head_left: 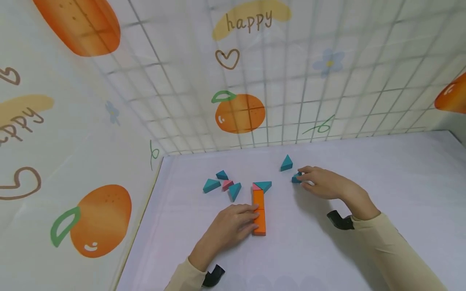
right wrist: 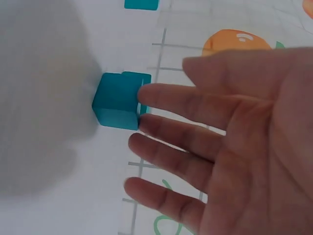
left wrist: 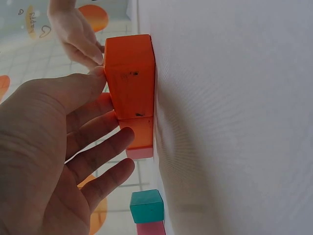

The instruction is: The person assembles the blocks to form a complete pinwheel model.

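Two orange blocks (head_left: 259, 220) lie end to end on the table, with a small pink triangle block (head_left: 256, 187) and a teal triangle block (head_left: 265, 185) against their far end. My left hand (head_left: 233, 224) rests at their left side, its fingertips on the orange; in the left wrist view the thumb is at the near orange block (left wrist: 129, 78), fingers spread beneath. To the right, my right hand (head_left: 322, 182) reaches over a small teal block (head_left: 295, 178). In the right wrist view the fingers extend loosely, index and middle fingertips at this teal block (right wrist: 117, 100), the thumb apart from it.
Left of the orange blocks lie several loose triangle blocks: teal ones (head_left: 211, 185) and a pink one (head_left: 227, 184). Another teal triangle (head_left: 287, 163) lies just beyond my right hand. A printed curtain (head_left: 291, 101) closes off the table's far edge.
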Available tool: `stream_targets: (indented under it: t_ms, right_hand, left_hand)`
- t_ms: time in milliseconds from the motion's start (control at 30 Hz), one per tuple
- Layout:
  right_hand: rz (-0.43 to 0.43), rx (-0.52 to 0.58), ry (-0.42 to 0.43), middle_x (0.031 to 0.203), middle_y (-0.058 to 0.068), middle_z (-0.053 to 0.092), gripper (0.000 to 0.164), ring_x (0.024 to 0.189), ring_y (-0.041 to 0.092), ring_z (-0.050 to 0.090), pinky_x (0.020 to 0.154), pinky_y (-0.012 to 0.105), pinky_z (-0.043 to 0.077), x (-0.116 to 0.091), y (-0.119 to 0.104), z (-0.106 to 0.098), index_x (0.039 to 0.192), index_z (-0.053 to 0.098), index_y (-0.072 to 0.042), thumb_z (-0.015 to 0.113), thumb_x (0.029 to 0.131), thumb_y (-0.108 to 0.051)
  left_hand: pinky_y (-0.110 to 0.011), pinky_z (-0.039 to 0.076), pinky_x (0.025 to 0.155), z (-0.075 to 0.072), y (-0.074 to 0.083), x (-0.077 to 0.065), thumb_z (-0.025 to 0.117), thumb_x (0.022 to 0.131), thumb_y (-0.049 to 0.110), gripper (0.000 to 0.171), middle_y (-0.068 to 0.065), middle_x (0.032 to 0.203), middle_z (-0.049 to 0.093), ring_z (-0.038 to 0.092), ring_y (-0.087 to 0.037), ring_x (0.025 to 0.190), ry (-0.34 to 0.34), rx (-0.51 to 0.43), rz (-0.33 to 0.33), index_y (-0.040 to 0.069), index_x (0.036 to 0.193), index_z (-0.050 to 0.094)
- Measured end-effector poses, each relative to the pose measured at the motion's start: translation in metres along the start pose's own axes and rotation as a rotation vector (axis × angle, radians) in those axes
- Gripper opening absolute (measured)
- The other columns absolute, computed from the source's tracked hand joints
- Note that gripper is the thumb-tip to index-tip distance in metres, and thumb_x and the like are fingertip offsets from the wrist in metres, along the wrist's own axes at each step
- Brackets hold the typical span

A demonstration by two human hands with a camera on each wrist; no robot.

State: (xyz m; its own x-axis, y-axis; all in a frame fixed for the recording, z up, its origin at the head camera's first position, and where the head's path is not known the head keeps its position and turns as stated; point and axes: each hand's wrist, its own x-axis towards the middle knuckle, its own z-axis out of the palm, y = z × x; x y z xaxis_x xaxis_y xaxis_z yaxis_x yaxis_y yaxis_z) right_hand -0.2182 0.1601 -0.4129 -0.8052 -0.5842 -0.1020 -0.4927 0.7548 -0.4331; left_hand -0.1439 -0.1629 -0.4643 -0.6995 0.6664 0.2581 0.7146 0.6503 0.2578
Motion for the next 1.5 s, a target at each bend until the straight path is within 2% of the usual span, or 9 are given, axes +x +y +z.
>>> stream_targets:
  t_ms: [333,567,767,1033,1267,1500]
  right_hand:
    - [-0.045,-0.003,0.019,0.146,0.022,0.046,0.039,0.128,0.044,0.051,0.103,0.061,0.042,0.012,-0.005,0.012,0.135,0.057,-0.002,0.053,0.099,-0.015]
    - [-0.05,-0.017,0.034,0.147,0.022,0.045,0.039,0.133,0.045,0.045,0.105,0.061,0.04,0.016,-0.008,0.014,0.136,0.057,-0.003,0.053,0.1,-0.016]
    - [-0.052,-0.007,0.045,0.146,0.023,0.046,0.038,0.132,0.045,0.046,0.105,0.06,0.041,0.016,-0.007,0.014,0.136,0.057,-0.003,0.053,0.099,-0.014]
    - [-0.069,-0.006,0.038,0.147,0.024,0.043,0.041,0.133,0.046,0.044,0.105,0.06,0.04,0.018,-0.005,0.021,0.139,0.054,-0.001,0.053,0.099,-0.014]
    - [-0.08,0.022,0.038,0.146,0.023,0.044,0.04,0.128,0.043,0.05,0.103,0.058,0.043,0.016,-0.005,0.021,0.135,0.055,0.003,0.054,0.099,-0.014]
    - [-0.063,0.079,0.014,0.15,0.024,0.038,0.045,0.135,0.045,0.042,0.108,0.058,0.039,0.02,-0.005,0.023,0.139,0.049,0.006,0.054,0.099,-0.012]
  left_hand:
    - [-0.027,0.05,0.1,-0.003,0.0,0.001,0.07,0.091,0.036,0.032,0.008,0.13,0.065,0.061,-0.009,0.118,-0.02,0.014,-0.011,0.018,0.117,0.073]
    - [-0.027,0.051,0.1,-0.002,-0.001,0.0,0.07,0.09,0.035,0.031,0.007,0.13,0.065,0.062,-0.01,0.118,-0.013,0.002,-0.014,0.018,0.116,0.073]
    - [-0.027,0.05,0.1,-0.003,-0.001,-0.001,0.07,0.09,0.036,0.032,0.007,0.13,0.065,0.061,-0.01,0.118,-0.019,-0.001,-0.014,0.018,0.117,0.073]
    - [-0.027,0.051,0.1,-0.002,0.0,-0.002,0.07,0.09,0.035,0.031,0.007,0.13,0.065,0.062,-0.01,0.118,-0.019,-0.006,-0.019,0.017,0.116,0.074]
    - [-0.028,0.05,0.1,0.0,0.001,-0.002,0.07,0.091,0.035,0.032,0.007,0.131,0.064,0.061,-0.01,0.119,-0.02,-0.005,-0.022,0.017,0.117,0.073]
    - [-0.027,0.05,0.1,0.0,0.001,-0.001,0.071,0.09,0.035,0.032,0.007,0.131,0.064,0.061,-0.01,0.118,-0.014,-0.009,-0.016,0.017,0.117,0.073]
